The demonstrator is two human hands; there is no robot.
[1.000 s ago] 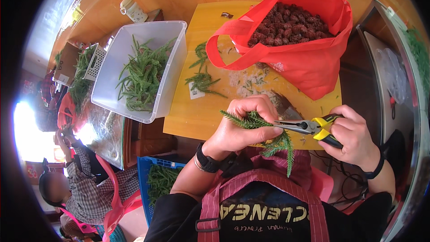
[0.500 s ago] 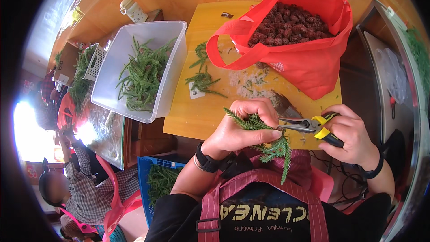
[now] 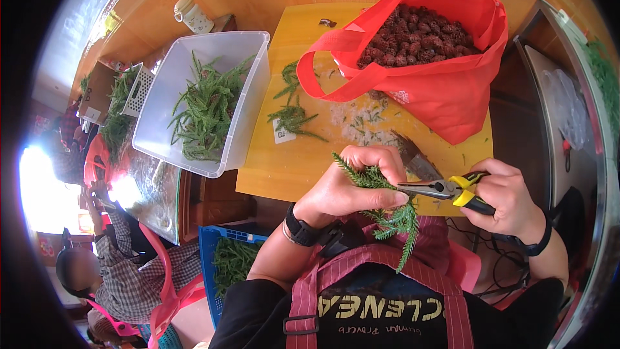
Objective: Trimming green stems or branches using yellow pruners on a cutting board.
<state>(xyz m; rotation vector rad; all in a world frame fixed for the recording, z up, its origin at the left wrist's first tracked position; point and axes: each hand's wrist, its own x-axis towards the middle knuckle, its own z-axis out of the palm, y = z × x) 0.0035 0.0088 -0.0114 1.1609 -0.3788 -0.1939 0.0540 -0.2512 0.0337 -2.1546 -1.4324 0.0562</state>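
My left hand (image 3: 361, 184) pinches a green pine sprig (image 3: 402, 221) above the table's near edge, its needled tips hanging below my thumb. In my right hand (image 3: 507, 200) is a pair of long-nose pliers (image 3: 445, 187) with yellow and black handles. The plier jaws reach to the sprig beside my left fingertips; what exactly lies between them is too small to tell. Beyond my hands, a red cloth bag (image 3: 445, 97) full of brown pine cones (image 3: 420, 39) stands on the yellow table (image 3: 271, 178).
At the left, a clear plastic bin (image 3: 248, 123) holds several green sprigs. Loose sprigs (image 3: 292, 119) and scattered debris (image 3: 365, 123) lie on the table. A blue crate (image 3: 208, 265) with greenery sits below at left. Another person (image 3: 139, 278) sits at the far left.
The plier handles have come closer together and the jaws have narrowed at the sprig. The sprig has shifted slightly, its hanging tip now a little lower.
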